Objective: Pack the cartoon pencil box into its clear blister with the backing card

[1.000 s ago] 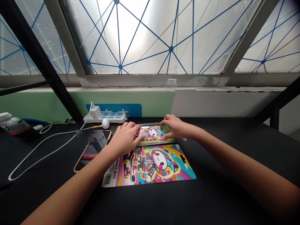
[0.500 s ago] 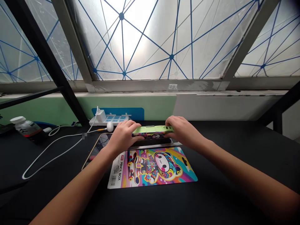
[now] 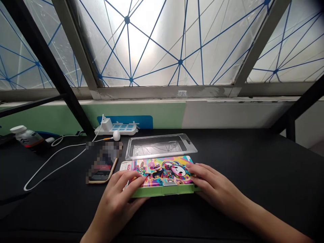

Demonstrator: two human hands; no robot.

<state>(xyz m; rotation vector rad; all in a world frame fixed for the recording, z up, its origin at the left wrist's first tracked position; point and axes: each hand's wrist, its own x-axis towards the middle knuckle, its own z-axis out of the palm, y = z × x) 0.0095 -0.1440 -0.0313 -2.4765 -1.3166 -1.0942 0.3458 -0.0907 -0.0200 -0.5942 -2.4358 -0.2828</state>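
- white plastic bottle with a red band (image 3: 27, 138), far left on the black desk (image 3: 255, 162)
- thin white cable (image 3: 54, 165) looping across the desk towards a white power strip (image 3: 116, 128)
- gold-edged smartphone (image 3: 103, 170), its screen blurred, just beside the left hand
- left hand (image 3: 117, 199): narrow grip, fingers curved over the box's left end, holding it
- lime-green plastic pencil box (image 3: 163, 191) with a bright cartoon card (image 3: 162, 172) on top, between the hands, on the desk
- clear moulded plastic tray (image 3: 160, 146), just behind the box
- right hand (image 3: 215, 185): fingers slightly spread, holding the box's right end
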